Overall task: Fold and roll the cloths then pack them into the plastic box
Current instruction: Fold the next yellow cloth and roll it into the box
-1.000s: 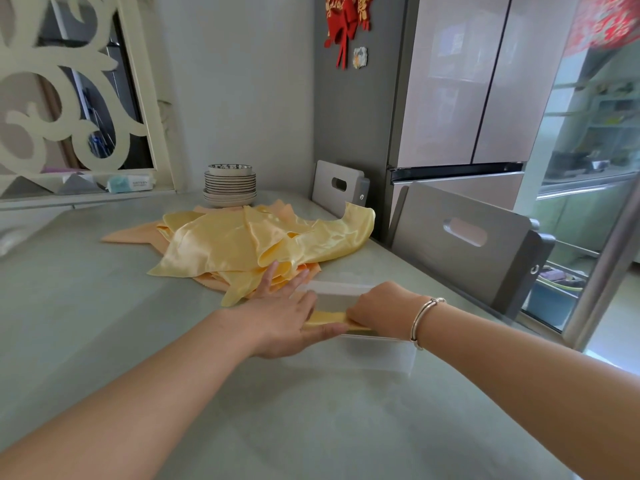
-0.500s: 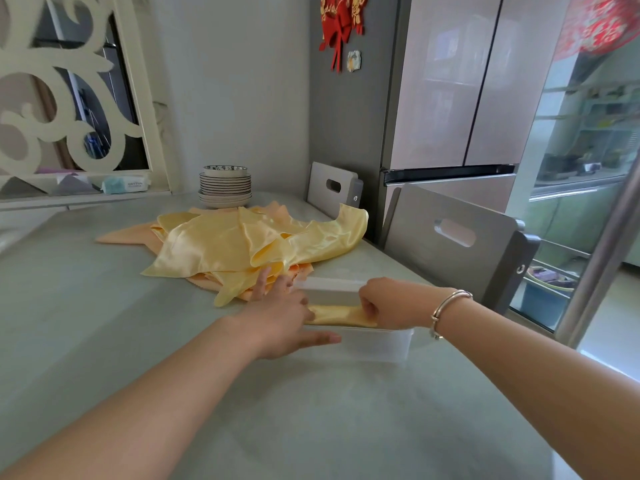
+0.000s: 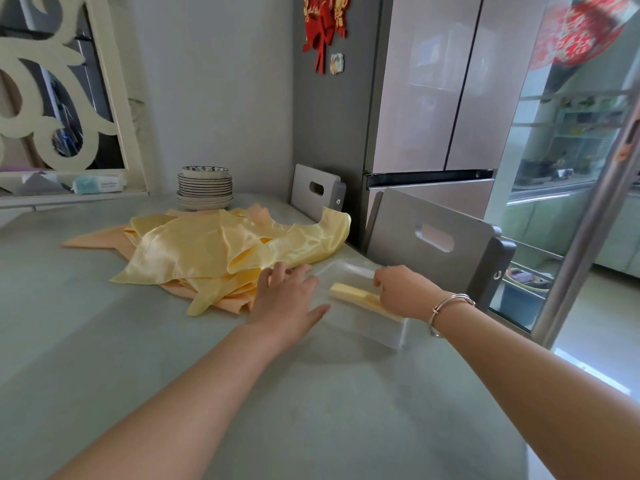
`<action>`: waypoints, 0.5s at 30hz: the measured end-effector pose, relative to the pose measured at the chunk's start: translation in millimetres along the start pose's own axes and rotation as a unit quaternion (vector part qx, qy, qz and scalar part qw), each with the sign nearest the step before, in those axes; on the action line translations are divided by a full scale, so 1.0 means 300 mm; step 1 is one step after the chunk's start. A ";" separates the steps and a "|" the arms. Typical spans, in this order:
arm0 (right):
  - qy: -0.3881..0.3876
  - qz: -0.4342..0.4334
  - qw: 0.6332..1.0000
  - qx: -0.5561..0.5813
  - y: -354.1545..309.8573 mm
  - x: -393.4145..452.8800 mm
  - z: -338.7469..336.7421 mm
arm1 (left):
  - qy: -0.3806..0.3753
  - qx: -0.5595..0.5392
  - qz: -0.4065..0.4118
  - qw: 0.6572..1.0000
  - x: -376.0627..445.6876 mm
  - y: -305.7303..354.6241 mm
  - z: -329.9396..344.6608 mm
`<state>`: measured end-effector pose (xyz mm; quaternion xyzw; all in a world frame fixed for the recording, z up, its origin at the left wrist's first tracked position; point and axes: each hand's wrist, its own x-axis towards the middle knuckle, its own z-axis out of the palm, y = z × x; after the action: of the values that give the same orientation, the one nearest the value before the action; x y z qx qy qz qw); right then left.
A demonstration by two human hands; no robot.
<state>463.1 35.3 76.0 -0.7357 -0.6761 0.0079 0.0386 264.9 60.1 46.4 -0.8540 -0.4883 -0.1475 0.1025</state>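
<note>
The rolled cloth point(image 3: 360, 296) sits inside the clear plastic box point(image 3: 381, 327) on the desk point(image 3: 173, 358) – right hand point(image 3: 403, 292) has its fingers curled onto the roll's near end, left hand point(image 3: 289, 297) lies flat with fingers relaxed, between the box and the loose cloth pile point(image 3: 221, 254).

We see a pale green countertop point(image 3: 104, 341) carrying a heap of yellow and orange cloths point(image 3: 221, 251), a clear plastic box point(image 3: 381, 327) beside it, and — at the back — a stack of plates point(image 3: 204, 190).
</note>
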 end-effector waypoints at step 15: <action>0.160 -0.185 0.969 0.026 -0.549 0.082 0.063 | 0.033 -0.044 -0.235 0.970 -0.401 -0.554 -0.018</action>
<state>300.1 74.2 69.2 -0.5882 -0.7852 -0.0997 0.1660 62.7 45.2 14.4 -0.7137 -0.6647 -0.2167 0.0436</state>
